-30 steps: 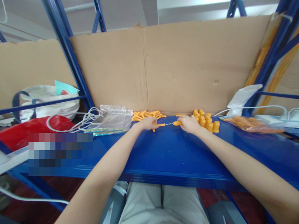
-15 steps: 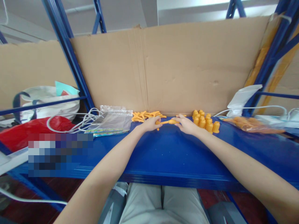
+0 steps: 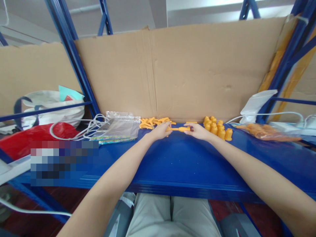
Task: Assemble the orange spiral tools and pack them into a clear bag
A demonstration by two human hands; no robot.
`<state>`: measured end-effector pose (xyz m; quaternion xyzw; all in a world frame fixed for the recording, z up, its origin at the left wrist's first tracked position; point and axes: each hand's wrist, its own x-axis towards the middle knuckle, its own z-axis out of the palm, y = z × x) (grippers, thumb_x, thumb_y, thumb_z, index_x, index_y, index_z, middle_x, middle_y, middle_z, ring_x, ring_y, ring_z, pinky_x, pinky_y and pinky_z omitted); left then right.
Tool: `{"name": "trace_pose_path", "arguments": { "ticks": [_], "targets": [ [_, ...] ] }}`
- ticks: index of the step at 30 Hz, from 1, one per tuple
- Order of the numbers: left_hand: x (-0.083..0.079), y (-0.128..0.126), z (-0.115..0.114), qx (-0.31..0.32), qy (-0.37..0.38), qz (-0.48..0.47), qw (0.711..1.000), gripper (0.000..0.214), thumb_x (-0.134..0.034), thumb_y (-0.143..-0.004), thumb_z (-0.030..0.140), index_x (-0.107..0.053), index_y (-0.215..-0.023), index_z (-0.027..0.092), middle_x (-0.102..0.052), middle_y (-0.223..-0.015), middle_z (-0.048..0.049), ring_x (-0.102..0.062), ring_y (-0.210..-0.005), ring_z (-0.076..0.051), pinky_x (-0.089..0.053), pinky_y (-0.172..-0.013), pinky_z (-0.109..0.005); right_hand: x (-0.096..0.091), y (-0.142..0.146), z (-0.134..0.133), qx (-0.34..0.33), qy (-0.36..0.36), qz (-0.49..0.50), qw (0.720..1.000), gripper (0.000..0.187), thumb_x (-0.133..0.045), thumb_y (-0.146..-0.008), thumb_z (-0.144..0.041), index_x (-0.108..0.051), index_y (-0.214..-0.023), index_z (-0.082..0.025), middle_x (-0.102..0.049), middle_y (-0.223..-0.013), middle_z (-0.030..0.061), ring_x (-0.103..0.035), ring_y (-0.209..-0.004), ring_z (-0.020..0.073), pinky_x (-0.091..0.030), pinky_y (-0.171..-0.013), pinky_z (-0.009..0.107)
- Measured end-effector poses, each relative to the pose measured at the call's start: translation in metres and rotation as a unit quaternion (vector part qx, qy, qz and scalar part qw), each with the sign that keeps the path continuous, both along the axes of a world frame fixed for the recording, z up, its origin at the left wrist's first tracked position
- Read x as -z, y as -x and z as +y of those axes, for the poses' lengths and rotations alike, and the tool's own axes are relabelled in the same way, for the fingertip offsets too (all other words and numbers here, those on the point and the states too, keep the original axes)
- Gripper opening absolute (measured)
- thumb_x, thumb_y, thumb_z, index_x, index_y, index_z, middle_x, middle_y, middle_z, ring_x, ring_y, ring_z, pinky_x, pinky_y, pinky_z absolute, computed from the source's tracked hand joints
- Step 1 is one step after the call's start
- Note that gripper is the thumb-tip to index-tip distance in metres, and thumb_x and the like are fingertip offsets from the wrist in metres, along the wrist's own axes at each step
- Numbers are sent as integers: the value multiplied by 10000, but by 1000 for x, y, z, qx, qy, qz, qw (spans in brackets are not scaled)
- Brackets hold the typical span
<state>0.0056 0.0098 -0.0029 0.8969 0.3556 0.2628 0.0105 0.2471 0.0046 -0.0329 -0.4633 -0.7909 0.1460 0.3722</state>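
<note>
My left hand is closed around the left end of an orange plastic part with a thin, ridged shaft. A wider orange sleeve-like piece sits at the shaft's right end. My right hand pinches that end between thumb and fingers. Both hands hold the assembly level, just above the blue shelf. Behind my left hand lies a pile of orange branched parts. Several orange cup-shaped pieces stand in a group right of my right hand.
Clear plastic bags lie left of the pile, beside a coiled white cable. A filled bag of orange parts rests at the right. A cardboard sheet rises behind the blue shelf; blue posts flank it.
My right hand's fingers have shifted on the orange piece, uncovering more of its right end. The held assembly looks straighter and more level; my left hand has barely moved.
</note>
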Motion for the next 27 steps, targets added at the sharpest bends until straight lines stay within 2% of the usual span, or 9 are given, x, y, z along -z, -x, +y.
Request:
{"name": "trace_pose_path", "arguments": {
  "ticks": [4, 7, 10, 14, 16, 18, 21, 24, 27],
  "targets": [
    [-2, -1, -2, -18, 46, -30, 998, 122, -590, -787, 177, -469, -790, 187, -622, -796, -20, -624, -774, -168, -506, -724, -291, -2, -4, 2, -28, 77, 102, 991, 439, -727, -707, -213, -610, -1128, -174, -659, -1058, 79, -661, -847, 163, -529, -845, 353],
    [-3, -2, -5, -39, 114, -60, 991, 129, -574, -814, 162, -447, -818, 189, -570, -656, 30, -580, -542, -113, -485, -509, -218, -9, -3, -5, -53, 124, 151, 979, 345, -755, -695, -232, -640, -1013, -166, -683, -941, 54, -666, -799, 151, -527, -835, 331],
    [-3, -5, -9, -39, 177, -94, 979, 123, -544, -846, 151, -429, -863, 191, -497, -559, 82, -482, -366, -66, -379, -336, -151, -18, -1, -15, -60, 172, 177, 967, 236, -700, -778, -372, -656, -836, -147, -688, -751, 46, -656, -670, 140, -531, -734, 294],
    [-3, -7, -11, -27, 197, -127, 972, 147, -553, -850, 127, -426, -893, 187, -484, -552, 100, -457, -331, -40, -348, -297, -113, -26, 7, -28, -29, 215, 208, 954, 430, -539, -892, -470, -589, -632, -132, -624, -557, 52, -600, -510, 105, -473, -551, 216],
    [-3, -7, -11, -23, 202, -127, 971, 152, -559, -847, 120, -427, -884, 185, -481, -544, 102, -457, -331, -39, -352, -297, -110, -28, 12, -31, -5, 233, 221, 947, 417, -498, -922, -450, -557, -652, -138, -612, -540, 46, -577, -459, 93, -433, -479, 197],
    [-3, -7, -10, -24, 207, -120, 971, 151, -560, -846, 116, -429, -875, 184, -483, -536, 99, -462, -331, -47, -361, -301, -120, -29, 15, -34, 4, 252, 232, 939, 337, -470, -942, -422, -538, -754, -151, -625, -562, 38, -578, -445, 95, -416, -446, 190],
    [-4, -6, -10, -37, 213, -108, 970, 135, -559, -850, 125, -438, -875, 178, -492, -527, 91, -474, -329, -64, -381, -313, -145, -28, 13, -35, -25, 275, 247, 929, 163, -504, -938, -345, -492, -961, -184, -662, -644, 19, -615, -499, 109, -460, -481, 197],
    [-5, -5, -11, -47, 216, -112, 969, 131, -568, -847, 128, -449, -883, 172, -498, -520, 90, -484, -331, -65, -378, -317, -140, -27, 7, -34, -59, 278, 256, 924, 231, -593, -884, -207, -438, -1055, -217, -687, -742, 0, -639, -561, 106, -491, -533, 203],
    [-5, -5, -11, -50, 219, -116, 968, 129, -573, -849, 142, -454, -887, 170, -505, -512, 91, -489, -326, -62, -369, -311, -128, -26, 4, -33, -66, 275, 254, 925, 211, -598, -878, -188, -439, -1016, -210, -689, -735, 0, -633, -549, 99, -485, -531, 195]
  ]
}}
